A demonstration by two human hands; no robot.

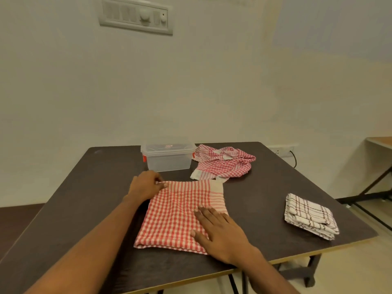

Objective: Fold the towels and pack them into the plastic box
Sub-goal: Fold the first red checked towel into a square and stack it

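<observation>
A red checked towel (180, 213) lies folded flat on the dark table (84, 187), in front of the plastic box (168, 157), on the side nearer the person. It is a rough rectangle, a little longer from its near edge to its far edge than across. That long axis tilts slightly, so the far end points toward the box and a bit to the right. The far right corner shows a plain pale patch and a striped band.

The left hand (146, 186) is at the towel's far left corner, just in front of the box. Its fingertips are pinched narrowly on the corner edge of the cloth. The right hand (218, 232) lies palm down on the near right part of the towel. Its fingers are straight, close together and flat on the cloth, pointing toward the box, with the thumb spread to the left.

The box is clear, with its lid on and red clips at its sides. Just to the right of the box, and almost touching it, a second red checked towel (224, 162) lies crumpled in a heap. Well to the right of the box and nearer the person, a white towel with dark lines (309, 215) sits folded near the table's right edge.
</observation>
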